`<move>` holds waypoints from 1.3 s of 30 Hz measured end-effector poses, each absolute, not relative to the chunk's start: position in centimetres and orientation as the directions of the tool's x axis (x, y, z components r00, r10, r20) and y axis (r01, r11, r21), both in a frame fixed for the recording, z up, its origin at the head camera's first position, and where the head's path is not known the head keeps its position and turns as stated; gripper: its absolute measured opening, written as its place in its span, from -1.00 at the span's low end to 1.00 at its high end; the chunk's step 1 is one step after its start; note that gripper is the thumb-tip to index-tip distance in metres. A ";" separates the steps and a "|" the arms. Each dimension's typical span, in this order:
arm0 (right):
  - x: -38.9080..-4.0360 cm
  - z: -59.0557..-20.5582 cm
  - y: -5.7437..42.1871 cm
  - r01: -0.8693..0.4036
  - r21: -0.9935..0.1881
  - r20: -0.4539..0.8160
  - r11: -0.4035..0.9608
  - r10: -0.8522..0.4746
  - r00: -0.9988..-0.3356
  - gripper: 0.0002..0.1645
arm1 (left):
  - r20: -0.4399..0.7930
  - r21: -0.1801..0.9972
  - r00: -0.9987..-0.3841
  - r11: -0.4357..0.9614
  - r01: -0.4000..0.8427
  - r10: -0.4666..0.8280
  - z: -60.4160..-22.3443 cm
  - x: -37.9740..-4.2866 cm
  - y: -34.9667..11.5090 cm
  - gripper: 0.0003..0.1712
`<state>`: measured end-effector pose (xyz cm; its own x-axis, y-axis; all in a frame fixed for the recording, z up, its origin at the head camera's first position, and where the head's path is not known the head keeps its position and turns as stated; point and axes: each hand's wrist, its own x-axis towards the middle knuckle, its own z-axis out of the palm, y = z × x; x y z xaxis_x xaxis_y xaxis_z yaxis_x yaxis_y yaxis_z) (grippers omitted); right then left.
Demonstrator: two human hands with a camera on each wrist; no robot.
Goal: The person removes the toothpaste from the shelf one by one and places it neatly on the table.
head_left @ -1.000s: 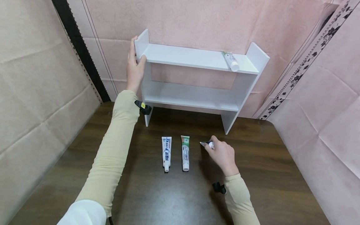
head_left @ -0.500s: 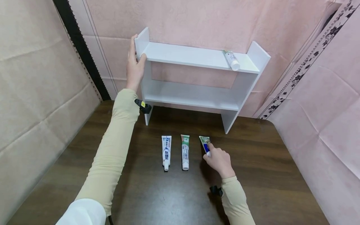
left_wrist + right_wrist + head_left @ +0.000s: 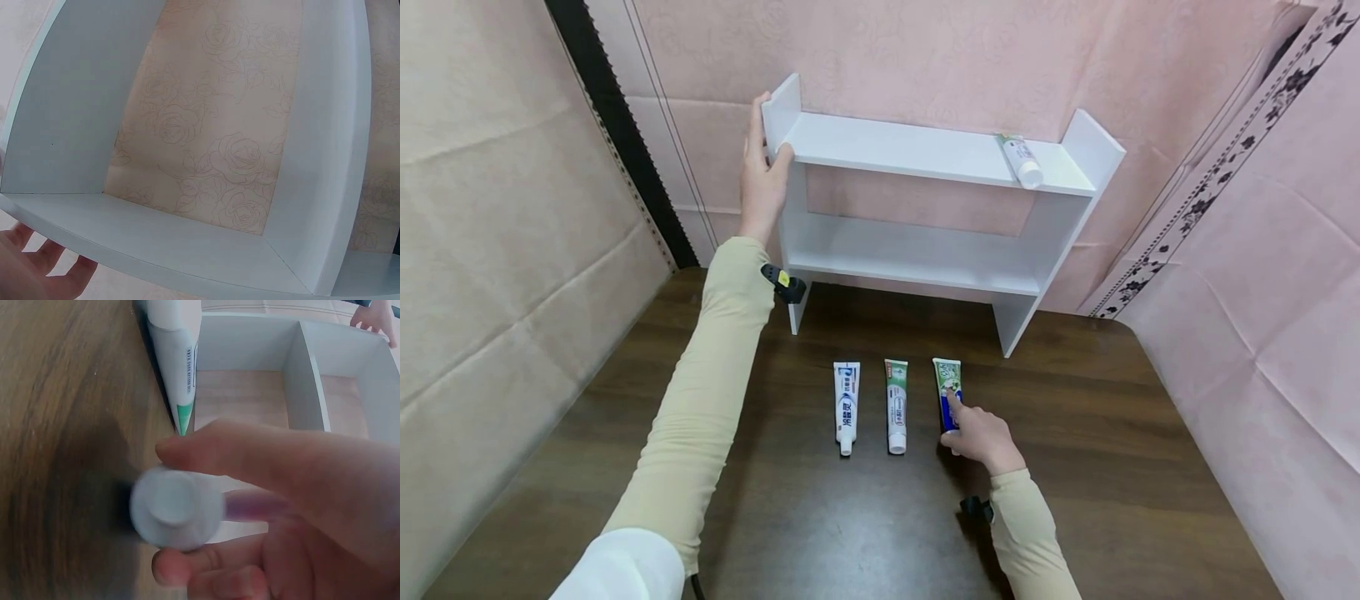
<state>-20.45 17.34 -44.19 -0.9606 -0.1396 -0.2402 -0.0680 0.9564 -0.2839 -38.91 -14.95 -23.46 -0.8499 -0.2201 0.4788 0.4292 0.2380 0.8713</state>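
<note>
Right hand (image 3: 985, 437) has a flat green-and-blue squeeze tube (image 3: 948, 375) pinched near its white cap, index finger stretched along the printed face. Can't tell if the tube's touching the dark brown wood-grain table (image 3: 880, 525) under it. Just left of that hand lies a slim white tube with a green end (image 3: 897, 412), then further left a white tube with blue print (image 3: 846, 404), caps toward the person. Ahead of the hand stands a white two-tier board shelf (image 3: 910, 152), with a white, green-ended tube (image 3: 1022, 162) lying up top near the right end. Left hand (image 3: 763, 187) grips the shelf's left side panel, thumb in front, fingers round the outside. Pink rose-patterned cloth (image 3: 925, 58) behind.
</note>
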 end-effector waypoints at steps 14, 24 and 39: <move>-20.3 -43.7 17.9 -0.073 -0.276 -0.268 0.958 -0.150 -0.952 -0.17 | 0.475 0.874 -0.854 0.230 0.429 -0.212 -22.8 -37.6 -14.3 -0.26; -21.9 -39.0 19.8 -0.207 -0.258 -0.007 0.944 -0.216 -0.976 -0.32 | 0.491 0.865 -0.843 0.236 0.443 -0.220 -23.7 -39.1 -14.9 -0.26; -24.5 -26.7 20.7 -0.234 -0.353 0.486 0.906 -0.036 -0.873 -0.30 | 0.451 0.888 -0.867 0.207 0.411 -0.212 -22.0 -36.0 -14.1 -0.25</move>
